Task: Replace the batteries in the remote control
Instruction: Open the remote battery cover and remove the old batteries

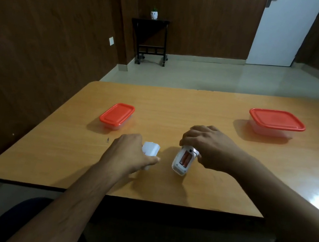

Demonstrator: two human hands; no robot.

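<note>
Two red-lidded containers are sitting on the desk, one far left, one far right; a potted plant is standing on a black cart.

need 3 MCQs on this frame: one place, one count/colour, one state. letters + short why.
1. Where is the battery cover?
A. In the left hand
B. On the remote
C. On a container lid

2. How many red-lidded containers stand on the table?
A. One
B. Two
C. Three

3. What state is the remote's battery compartment in?
A. Open, with batteries inside
B. Open and bare
C. Closed

Key:
1 A: the white cover sits in the left hand's fingers, apart from the remote.
2 B: a smaller container stands at the left, a larger one at the far right.
3 A: orange batteries show in the uncovered bay of the remote that the right hand holds.
</note>
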